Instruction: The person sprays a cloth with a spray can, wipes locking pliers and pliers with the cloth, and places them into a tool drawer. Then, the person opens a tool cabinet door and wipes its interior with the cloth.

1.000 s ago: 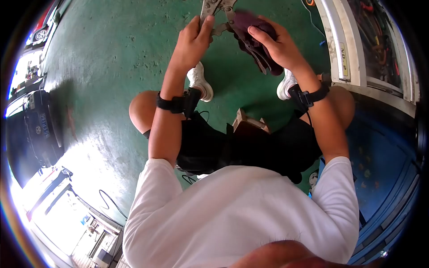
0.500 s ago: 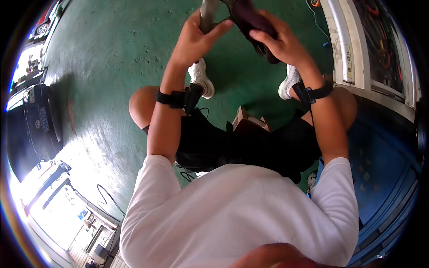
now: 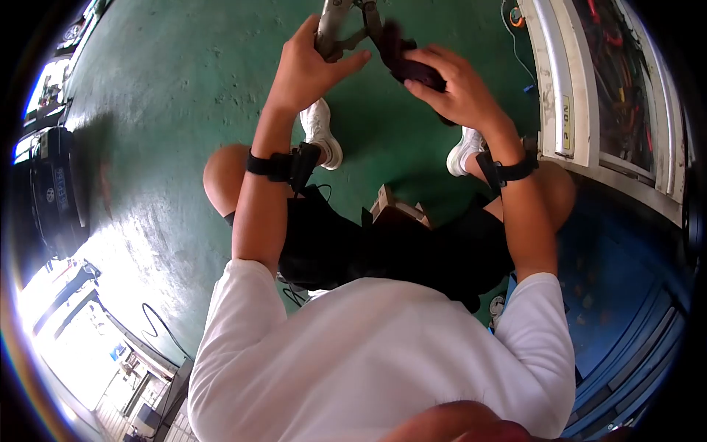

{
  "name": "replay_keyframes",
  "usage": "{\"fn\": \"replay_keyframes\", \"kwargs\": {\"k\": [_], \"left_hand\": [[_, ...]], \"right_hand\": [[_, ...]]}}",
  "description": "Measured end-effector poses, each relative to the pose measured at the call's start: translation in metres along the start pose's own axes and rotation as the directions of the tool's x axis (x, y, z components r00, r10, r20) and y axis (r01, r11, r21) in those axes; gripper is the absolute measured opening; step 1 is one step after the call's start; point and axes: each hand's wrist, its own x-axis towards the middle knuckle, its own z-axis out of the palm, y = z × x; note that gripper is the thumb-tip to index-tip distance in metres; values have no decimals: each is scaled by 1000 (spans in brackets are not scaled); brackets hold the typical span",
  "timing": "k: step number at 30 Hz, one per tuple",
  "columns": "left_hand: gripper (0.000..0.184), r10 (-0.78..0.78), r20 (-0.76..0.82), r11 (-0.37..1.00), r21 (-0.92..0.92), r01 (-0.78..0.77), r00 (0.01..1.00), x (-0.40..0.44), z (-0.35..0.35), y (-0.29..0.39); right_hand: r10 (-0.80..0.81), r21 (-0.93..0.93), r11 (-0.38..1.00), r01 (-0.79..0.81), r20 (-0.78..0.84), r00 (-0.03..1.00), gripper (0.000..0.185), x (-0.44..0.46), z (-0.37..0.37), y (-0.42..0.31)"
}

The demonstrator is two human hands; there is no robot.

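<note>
At the top of the view, my left hand (image 3: pixel 313 66) is closed around one handle of metal locking pliers (image 3: pixel 335 22), with the thumb pointing right. The upper end of the pliers is cut off by the frame edge. A dark maroon cloth (image 3: pixel 414 70) is gripped in my right hand (image 3: pixel 458 85) and lies against the other handle of the pliers. Part of the cloth is blurred and hangs below the fingers.
Below my hands is a green floor (image 3: pixel 184 96). A small wooden stool (image 3: pixel 398 206) is between my legs. On the right are a white-framed cabinet (image 3: pixel 567 81) with tools inside and a blue cabinet (image 3: pixel 618 272). A dark car (image 3: pixel 55 191) is at the left.
The cloth has moved along the pliers' right handle and is more bunched. My left thumb has lifted and stretched out to the right. The view has shifted slightly.
</note>
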Motion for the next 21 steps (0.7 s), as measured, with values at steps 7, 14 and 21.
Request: {"fn": "replay_keyframes", "kwargs": {"k": [7,14,21], "left_hand": [[46,84,-85,993,-76,-90,993,-6,6,28],[44,65,-110,998,20,-63,992,-10,16,38],[43,23,-94,998,52,-18,995,-15,8,53]], "right_hand": [[134,379,925,16,-366,921,50,9,8,1],[-59,-378,925,-37,-241,969,76,8,-3,-15],[36,-317,944,-92,-179,983,43,8,14,10]]}}
